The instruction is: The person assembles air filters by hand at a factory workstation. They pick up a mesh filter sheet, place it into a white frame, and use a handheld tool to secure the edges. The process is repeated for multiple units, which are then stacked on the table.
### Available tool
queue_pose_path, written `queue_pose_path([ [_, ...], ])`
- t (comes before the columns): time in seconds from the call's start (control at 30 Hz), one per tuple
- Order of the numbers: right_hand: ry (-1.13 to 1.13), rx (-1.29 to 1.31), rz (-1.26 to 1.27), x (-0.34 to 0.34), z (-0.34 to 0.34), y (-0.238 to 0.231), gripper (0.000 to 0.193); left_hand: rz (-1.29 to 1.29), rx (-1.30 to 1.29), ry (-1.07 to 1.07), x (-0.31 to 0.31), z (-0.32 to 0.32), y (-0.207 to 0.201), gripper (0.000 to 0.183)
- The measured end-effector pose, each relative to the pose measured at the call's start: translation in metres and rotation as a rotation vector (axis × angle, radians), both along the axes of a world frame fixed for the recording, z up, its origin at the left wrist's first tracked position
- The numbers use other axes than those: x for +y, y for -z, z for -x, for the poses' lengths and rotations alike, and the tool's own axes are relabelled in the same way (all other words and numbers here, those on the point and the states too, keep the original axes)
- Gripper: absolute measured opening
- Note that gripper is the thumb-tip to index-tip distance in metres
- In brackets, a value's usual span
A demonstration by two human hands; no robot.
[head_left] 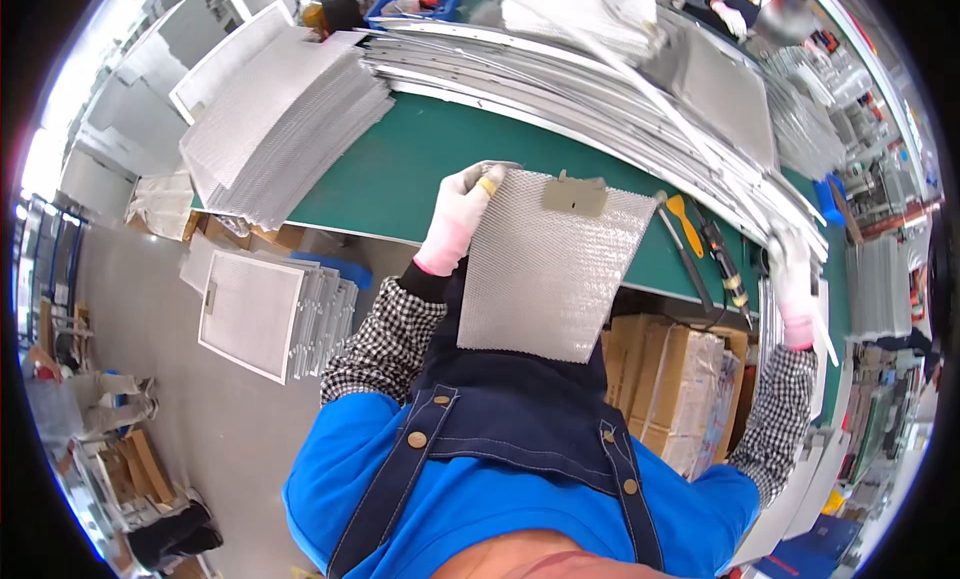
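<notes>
My left hand [458, 211], in a pinkish-white glove, pinches the upper left corner of a silvery mesh sheet [545, 274]. The sheet leans against my apron at the table's edge, and a small grey-beige plate [575, 196] sits at its top edge. Far to the right, my gloved right hand [791, 279] is closed around a long thin metal strip [672, 119], which slants from the top of the view down past that hand. Some motion blur covers the right fingers. Between the two hands lie a hammer [688, 259], a yellow-handled tool [684, 225] and a black power screwdriver [722, 259].
A tall stack of mesh sheets [290, 129] stands at the table's left end. Long metal strips [500, 84] lie in a pile along the back of the green table [400, 169]. Framed panels [255, 314] lean below on the left; cardboard boxes [670, 379] sit underneath. A co-worker's gloved hand [730, 19] shows beyond.
</notes>
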State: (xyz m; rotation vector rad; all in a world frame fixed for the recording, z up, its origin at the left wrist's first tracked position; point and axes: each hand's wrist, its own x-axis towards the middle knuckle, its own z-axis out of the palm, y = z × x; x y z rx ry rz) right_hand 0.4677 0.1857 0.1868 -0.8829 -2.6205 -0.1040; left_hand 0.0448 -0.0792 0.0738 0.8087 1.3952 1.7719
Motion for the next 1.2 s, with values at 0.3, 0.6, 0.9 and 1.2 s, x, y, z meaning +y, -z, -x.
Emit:
queue_pose_path([
  [0.3,-0.625,0.085,0.366,-0.099,0.215,-0.013,0.022,-0.016,0.162,-0.179,-0.037,-0.045,-0.033,0.026],
  [0.6,-0.872,-0.133,0.422,-0.106,0.267,-0.001,0.024,-0.030,0.111,-0.276,-0.049,-0.041,-0.015,0.027],
  [0.9,-0.765,-0.319,0.665,-0.088,0.229,-0.023,0.030,-0.182,-0.041,-0.260,-0.048,-0.046,-0.017,0.030],
  [1.2,-0.767,-0.228,0.693,-0.101,0.220,0.000,0.031,-0.201,-0.079,-0.078,-0.053,-0.042,-0.023,0.043],
])
